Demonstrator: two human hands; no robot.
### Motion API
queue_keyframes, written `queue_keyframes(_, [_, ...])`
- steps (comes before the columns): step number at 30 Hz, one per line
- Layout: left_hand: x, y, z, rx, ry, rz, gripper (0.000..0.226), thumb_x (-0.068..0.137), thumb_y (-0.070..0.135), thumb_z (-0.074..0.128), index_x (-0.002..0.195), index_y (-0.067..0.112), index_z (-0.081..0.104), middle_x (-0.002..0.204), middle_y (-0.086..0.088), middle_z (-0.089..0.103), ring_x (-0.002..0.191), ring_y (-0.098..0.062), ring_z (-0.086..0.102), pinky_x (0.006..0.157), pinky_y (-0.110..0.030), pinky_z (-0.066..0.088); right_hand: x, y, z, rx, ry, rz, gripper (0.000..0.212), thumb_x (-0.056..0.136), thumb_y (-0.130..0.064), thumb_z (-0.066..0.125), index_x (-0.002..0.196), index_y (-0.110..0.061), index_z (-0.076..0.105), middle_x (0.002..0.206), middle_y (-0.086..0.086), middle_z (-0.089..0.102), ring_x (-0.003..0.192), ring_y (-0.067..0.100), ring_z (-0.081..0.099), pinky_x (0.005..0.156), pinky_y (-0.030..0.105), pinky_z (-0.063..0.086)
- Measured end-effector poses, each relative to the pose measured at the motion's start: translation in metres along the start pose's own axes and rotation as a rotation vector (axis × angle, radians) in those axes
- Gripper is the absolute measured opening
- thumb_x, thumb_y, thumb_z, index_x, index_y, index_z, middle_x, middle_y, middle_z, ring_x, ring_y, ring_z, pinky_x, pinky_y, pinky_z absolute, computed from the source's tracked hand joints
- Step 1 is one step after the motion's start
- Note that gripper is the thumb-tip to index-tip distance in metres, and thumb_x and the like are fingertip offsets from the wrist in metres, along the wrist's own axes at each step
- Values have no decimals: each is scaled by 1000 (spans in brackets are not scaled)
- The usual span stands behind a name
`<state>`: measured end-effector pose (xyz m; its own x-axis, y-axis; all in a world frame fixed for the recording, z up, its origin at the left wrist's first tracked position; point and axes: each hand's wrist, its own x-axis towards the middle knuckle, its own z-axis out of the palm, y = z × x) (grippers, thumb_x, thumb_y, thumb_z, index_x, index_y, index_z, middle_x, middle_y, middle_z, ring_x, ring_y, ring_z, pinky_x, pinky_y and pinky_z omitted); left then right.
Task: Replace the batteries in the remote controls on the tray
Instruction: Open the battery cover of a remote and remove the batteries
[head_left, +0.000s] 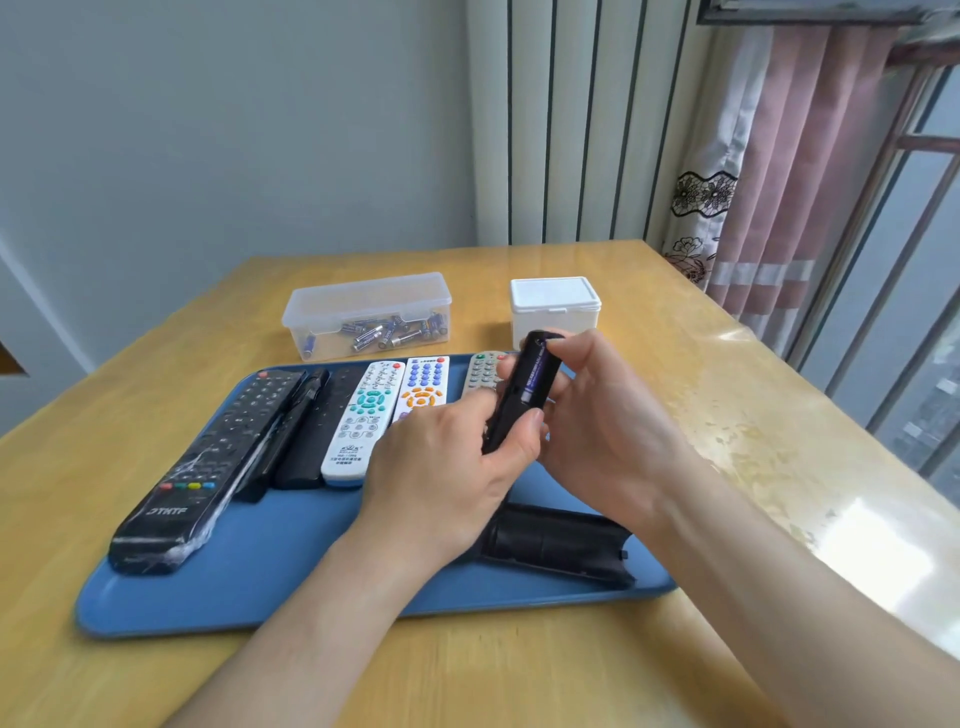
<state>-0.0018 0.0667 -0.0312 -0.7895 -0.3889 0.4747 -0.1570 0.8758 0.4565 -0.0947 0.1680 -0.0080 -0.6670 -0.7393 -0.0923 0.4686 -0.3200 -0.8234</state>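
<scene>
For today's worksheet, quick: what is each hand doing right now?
Left hand: grips the lower end of the black remote.
Right hand: holds the upper part of the same remote.

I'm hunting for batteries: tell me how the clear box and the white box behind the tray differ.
The clear box is see-through and shows loose batteries inside; the white box is opaque, its contents hidden. The clear box is long and low; the white box is shorter and squarer. Both stand on the table beyond the tray.
</scene>
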Motion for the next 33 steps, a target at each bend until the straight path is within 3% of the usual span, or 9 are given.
queue_keyframes(4, [0,5,3,-42,81,-13,45,80,67,39,92,25,51,68,8,61,70,-26,57,59,-37,43,-1,-1,2,73,-49,1,11,80,-17,42,82,-17,52,73,3,63,71,20,60,85,38,32])
queue_keyframes(6, [5,7,3,-100,153,3,39,79,63,46,101,32,39,84,9,65,79,-29,60,62,-38,46,-3,1,6,53,-129,2,10,71,-18,41,76,-17,50,72,2,61,73,20,59,80,37,36])
queue_keyframes(10, [10,5,4,-139,202,110,40,85,53,54,118,41,36,103,11,62,89,-23,62,66,-41,51,-5,3,11,54,-186,17,19,82,-17,33,81,-14,51,70,3,62,69,18,58,73,33,41])
queue_keyframes(12, [9,3,4,-86,226,163,40,87,53,50,124,43,37,104,9,57,85,-26,63,62,-43,52,-5,3,10,69,-189,22,23,83,-18,33,82,-14,55,73,4,62,76,20,58,80,35,40])
queue_keyframes(16, [11,0,5,13,239,220,44,89,52,44,132,46,38,96,3,47,66,-27,57,49,-42,50,-6,2,10,135,-196,41,35,78,-15,34,60,-13,64,74,6,63,85,23,60,89,34,39])
queue_keyframes(20, [11,-2,4,114,261,264,47,90,49,45,136,45,36,96,0,49,64,-21,53,43,-38,48,-6,1,9,215,-188,52,22,67,-11,42,56,-11,61,79,9,59,98,30,55,99,34,36])
queue_keyframes(25, [13,-1,6,205,268,310,52,88,44,46,139,38,40,92,-3,47,70,-14,40,45,-27,34,-7,6,9,105,-226,51,23,70,0,41,85,-6,58,93,13,58,98,29,57,97,39,40])
queue_keyframes(29, [15,-4,1,40,260,212,45,93,47,40,136,35,42,95,-1,50,73,-24,56,51,-40,50,-4,7,6,222,-199,109,29,74,-9,54,102,-7,62,116,16,51,106,29,42,99,32,29])
queue_keyframes(33, [14,-3,-2,-29,254,182,44,93,48,38,135,37,41,94,4,47,73,-21,55,56,-40,50,-2,10,7,245,-157,109,32,75,-12,56,106,-6,59,105,14,53,104,26,39,98,31,27])
